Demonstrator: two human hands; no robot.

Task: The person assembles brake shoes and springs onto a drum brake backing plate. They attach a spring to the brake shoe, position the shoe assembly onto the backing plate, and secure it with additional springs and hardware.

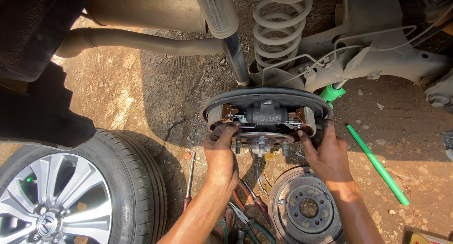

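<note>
Both grips are grasping the exposed drum brake assembly (266, 116): the left hand (222, 157) curls its fingers over the rusty left shoe, the right hand (328, 152) clasps the right one. Between them sits a dark cast wheel cylinder (265, 113) above the studded hub. On the dusty dirt ground (141, 83) below lie a ridged round brake drum (306, 208), pliers (247, 197), a screwdriver (188, 180) and a green rod (377, 166). A tyre on a silver alloy wheel (66, 197) lies left; a pale coil spring (281, 29) rises above.
</note>
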